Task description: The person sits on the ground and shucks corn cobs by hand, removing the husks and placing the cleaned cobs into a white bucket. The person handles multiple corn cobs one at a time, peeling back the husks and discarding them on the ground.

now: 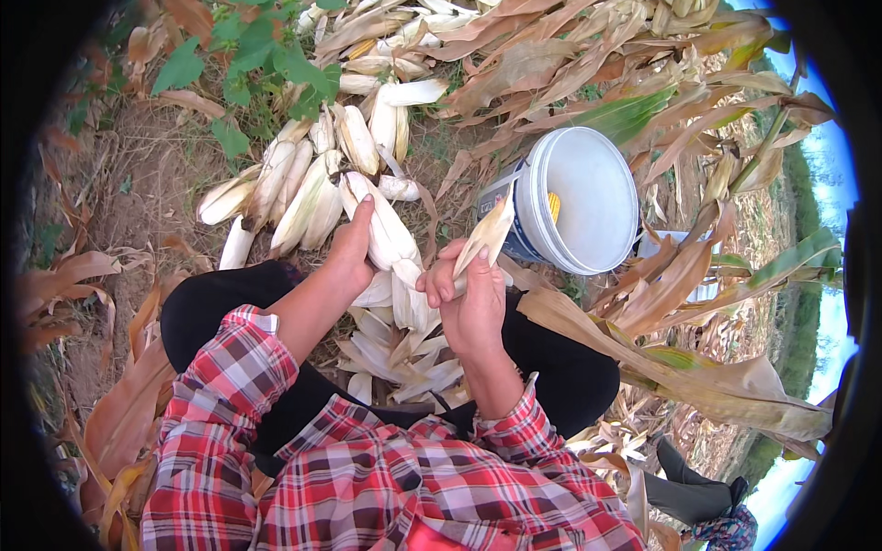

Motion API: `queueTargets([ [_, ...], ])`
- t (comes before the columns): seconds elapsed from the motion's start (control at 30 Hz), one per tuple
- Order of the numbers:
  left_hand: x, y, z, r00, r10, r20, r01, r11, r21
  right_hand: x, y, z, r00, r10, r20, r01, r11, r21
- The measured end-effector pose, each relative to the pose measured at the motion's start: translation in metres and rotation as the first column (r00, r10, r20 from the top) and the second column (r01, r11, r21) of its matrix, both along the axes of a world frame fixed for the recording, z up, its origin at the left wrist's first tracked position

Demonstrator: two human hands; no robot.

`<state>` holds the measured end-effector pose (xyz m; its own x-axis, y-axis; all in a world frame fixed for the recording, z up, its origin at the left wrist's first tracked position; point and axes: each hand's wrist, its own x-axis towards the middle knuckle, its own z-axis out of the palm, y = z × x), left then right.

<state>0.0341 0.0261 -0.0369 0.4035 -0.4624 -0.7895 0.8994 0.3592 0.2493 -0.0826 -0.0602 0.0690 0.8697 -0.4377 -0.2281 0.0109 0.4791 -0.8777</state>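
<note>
An ear of corn in pale husk lies along my left hand, the thumb pressed on its side. Close to the tip of that ear, my right hand grips a loose strip of dry husk between thumb and fingers. The kernels of the held ear are covered by husk. Just past my left hand is a pile of unhusked ears on the soil. Stripped husks lie between my knees, below both hands.
A white plastic bucket with a yellow cob inside leans at the right. Dry corn stalks and leaves crowd the right side. Green leafy weeds grow at upper left. Another person's legs show at lower right.
</note>
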Motion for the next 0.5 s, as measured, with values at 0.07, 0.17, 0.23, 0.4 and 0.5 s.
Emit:
queueTargets([
  [0.07, -0.002, -0.001, 0.005, 0.998, -0.045, 0.05, 0.044, 0.999, 0.013, -0.017, 0.014, 0.003, 0.99, 0.137, 0.039, -0.136, 0.99, -0.039],
  [0.17, 0.002, -0.003, 0.015, 0.99, -0.123, 0.074, 0.123, 0.992, -0.001, -0.025, 0.022, 0.004, 0.964, 0.266, 0.006, -0.228, 0.84, -0.492],
  [0.23, 0.004, -0.003, 0.015, 0.988, -0.129, 0.079, 0.136, 0.987, -0.086, -0.011, 0.017, 0.003, 0.956, 0.293, 0.022, -0.068, 0.292, -0.954],
  [0.4, -0.005, 0.0, 0.021, 0.931, -0.361, 0.046, 0.364, 0.923, -0.124, -0.006, 0.008, -0.014, 0.828, 0.559, -0.04, -0.148, 0.15, -0.978],
  [0.5, -0.009, -0.003, 0.038, 0.913, -0.387, 0.133, 0.399, 0.912, -0.089, -0.002, 0.011, -0.016, 0.848, 0.529, 0.019, -0.218, 0.382, -0.898],
])
